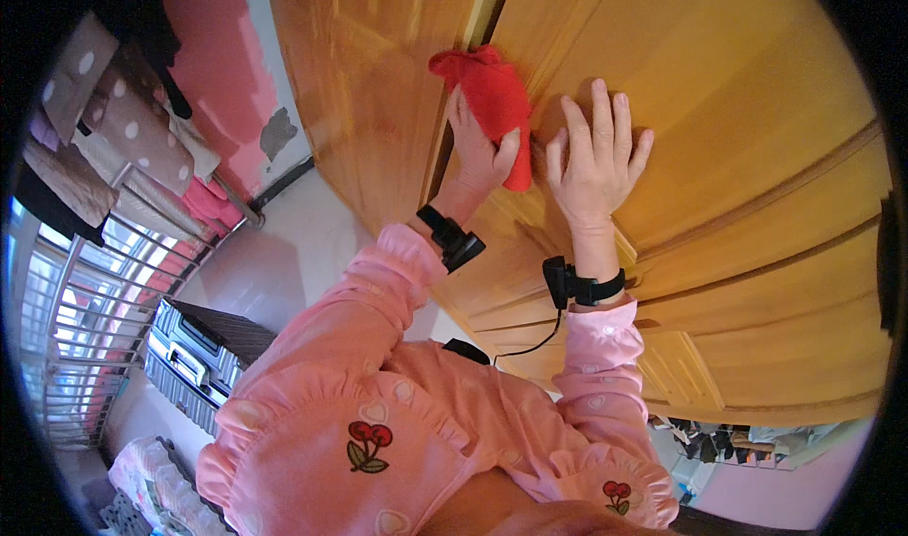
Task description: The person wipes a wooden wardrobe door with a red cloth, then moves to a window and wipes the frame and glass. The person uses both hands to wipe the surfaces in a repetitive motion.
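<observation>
Head view: a pink-painted wall [218,72], hung clothes [142,134] and a ribbed suitcase [184,361] stood left of a yellow-brown wooden cabinet [738,110]. At the cabinet's dark vertical gap [497,1], a red cloth [494,96] overlapped the panel edge; the left hand [482,153] gripped it between thumb and fingers, presumably to keep it against the wood. The right hand [598,172], fingers spread, lay on the panel right of the gap, apparently bracing.
</observation>
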### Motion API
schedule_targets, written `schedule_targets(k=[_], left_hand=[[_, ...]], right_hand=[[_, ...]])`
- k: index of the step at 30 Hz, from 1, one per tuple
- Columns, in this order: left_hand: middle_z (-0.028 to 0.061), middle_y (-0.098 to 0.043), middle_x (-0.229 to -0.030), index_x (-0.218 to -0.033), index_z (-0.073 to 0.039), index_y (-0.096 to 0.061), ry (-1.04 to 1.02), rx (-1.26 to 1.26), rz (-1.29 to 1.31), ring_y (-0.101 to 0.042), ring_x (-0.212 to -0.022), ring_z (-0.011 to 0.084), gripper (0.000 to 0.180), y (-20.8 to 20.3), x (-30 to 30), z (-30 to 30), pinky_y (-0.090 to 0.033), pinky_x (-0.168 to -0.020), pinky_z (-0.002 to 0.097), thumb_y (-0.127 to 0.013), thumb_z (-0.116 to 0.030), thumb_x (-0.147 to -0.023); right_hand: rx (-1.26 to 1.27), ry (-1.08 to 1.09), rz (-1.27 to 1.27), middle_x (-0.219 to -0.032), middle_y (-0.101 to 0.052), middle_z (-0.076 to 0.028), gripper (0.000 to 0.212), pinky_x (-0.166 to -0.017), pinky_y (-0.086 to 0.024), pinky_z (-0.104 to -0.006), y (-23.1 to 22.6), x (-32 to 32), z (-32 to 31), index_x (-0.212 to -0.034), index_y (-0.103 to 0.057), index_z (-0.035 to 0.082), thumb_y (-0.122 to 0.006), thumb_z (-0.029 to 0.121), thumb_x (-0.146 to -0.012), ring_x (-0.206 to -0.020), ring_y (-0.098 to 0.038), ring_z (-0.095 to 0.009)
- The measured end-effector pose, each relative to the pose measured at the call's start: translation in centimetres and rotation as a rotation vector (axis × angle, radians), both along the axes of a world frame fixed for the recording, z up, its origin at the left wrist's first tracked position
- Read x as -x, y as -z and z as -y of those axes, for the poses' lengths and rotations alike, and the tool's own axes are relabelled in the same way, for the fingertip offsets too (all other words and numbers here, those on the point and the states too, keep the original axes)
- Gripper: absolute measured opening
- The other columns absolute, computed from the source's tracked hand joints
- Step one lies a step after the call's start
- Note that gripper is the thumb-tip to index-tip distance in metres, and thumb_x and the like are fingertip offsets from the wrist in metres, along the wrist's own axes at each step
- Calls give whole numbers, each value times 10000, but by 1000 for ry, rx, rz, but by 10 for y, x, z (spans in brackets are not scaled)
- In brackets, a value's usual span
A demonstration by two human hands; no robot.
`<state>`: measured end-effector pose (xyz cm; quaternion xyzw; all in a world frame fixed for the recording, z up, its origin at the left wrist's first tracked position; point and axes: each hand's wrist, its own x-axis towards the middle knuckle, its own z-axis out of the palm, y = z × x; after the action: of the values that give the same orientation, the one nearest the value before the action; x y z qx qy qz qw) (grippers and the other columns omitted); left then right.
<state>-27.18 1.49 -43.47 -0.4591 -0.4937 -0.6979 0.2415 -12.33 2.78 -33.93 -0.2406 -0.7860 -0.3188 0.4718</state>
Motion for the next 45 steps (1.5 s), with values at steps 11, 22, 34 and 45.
schedule_targets(k=[11, 22, 34, 45], left_hand=[[272, -390, -1550, -1455, 12, -476, 98, -64, -359, -304, -1442, 501, 661, -110, -21, -3, -200, -1183, 643, -645, -307, -901], [265, -398, -1527, -1517, 15, -384, 49, -188, -885, -309, -1453, 461, 827, -323, -32, -9, -244, -1216, 546, -724, -345, -854], [263, -471, -1473, -1410, 56, -498, -84, -366, -895, -380, -1407, 421, 746, -427, -119, -19, -284, -1199, 539, -688, -405, -856], [204, -415, -1540, -1464, -55, -480, 32, -304, -1044, -338, -1453, 398, 806, -349, -177, -1, -255, -1204, 598, -756, -374, -778]], right_hand=[[191, -464, -155, -1422, -599, -180, 455, -1069, -451, -453, 3, -30, 19, -1300, -650, 72, -663, 45, -846, -1240, -625, -318], [290, -396, -114, -1431, -566, -177, 467, -993, -501, -432, -59, -101, 52, -1310, -615, 66, -676, 73, -847, -1192, -622, -351], [-41, 7, -44, -1441, -553, -150, 464, -1110, -411, -518, -146, -195, 65, -1275, -639, 105, -716, 140, -819, -1304, -541, -360], [-26, 402, -331, -1612, -411, -116, 655, -1221, -206, -574, -66, -260, 64, -1494, -547, 211, -698, 183, -857, -1477, -378, -325]])
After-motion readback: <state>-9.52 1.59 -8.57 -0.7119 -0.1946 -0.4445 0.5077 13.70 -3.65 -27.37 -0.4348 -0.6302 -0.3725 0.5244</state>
